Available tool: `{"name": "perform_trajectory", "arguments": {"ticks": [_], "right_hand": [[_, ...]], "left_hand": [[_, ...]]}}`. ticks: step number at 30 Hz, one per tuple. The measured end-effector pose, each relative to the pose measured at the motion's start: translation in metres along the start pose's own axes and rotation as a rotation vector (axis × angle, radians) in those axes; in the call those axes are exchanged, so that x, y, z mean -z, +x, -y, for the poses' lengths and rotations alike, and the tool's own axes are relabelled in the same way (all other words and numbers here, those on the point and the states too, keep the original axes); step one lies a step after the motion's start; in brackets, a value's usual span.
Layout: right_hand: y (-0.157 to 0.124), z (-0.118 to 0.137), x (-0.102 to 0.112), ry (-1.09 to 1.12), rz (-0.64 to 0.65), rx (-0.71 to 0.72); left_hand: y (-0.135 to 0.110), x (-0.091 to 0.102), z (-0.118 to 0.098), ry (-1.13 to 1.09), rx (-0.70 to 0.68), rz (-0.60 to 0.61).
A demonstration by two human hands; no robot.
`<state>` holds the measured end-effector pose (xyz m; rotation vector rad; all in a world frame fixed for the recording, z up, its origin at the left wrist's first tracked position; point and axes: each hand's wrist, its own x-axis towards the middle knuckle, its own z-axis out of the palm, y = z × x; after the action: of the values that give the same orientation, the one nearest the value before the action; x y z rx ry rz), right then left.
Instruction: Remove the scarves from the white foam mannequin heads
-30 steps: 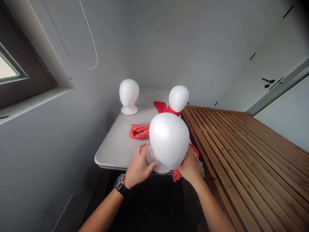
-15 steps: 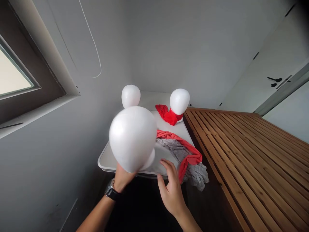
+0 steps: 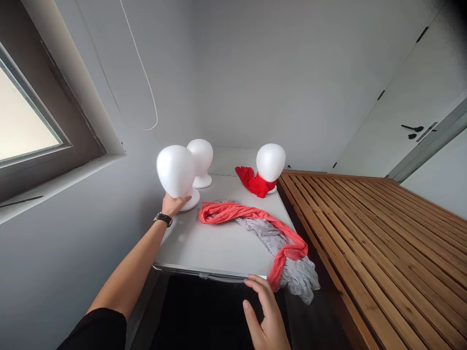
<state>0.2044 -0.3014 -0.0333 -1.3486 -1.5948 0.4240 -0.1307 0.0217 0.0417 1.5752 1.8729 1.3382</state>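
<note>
My left hand [image 3: 174,204] grips the neck of a white mannequin head [image 3: 175,170] at the table's left side, its round base at or close to the tabletop. Just behind it another white mannequin head [image 3: 201,158] stands upright. At the front edge of the table, my right hand [image 3: 264,311] hangs with fingers apart and holds nothing. Nearest to it is a coral scarf [image 3: 248,212], which lies in a curve over a grey scarf [image 3: 260,234]; both trail over the front right corner. At the back right a third mannequin head [image 3: 271,162] has a red cloth [image 3: 260,185] round its neck.
The grey-white table [image 3: 215,248] stands against the walls in the corner. A slatted wooden surface [image 3: 365,233] runs along its right side. On the left is a window [image 3: 29,116], with a hanging cord [image 3: 144,73] nearby. A white door [image 3: 401,107] is at the right.
My left hand has carried the mannequin head away from me, to the far left of the table. My right hand has dropped back lower, toward me. The scarves lie as before.
</note>
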Motion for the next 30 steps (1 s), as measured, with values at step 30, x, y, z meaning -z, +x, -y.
{"name": "perform_trajectory", "arguments": {"ticks": [30], "right_hand": [[0.489,-0.084,0.053,-0.353,-0.380,-0.239]], "left_hand": [[-0.179,-0.014,0.030,0.587,-0.349,-0.028]]}}
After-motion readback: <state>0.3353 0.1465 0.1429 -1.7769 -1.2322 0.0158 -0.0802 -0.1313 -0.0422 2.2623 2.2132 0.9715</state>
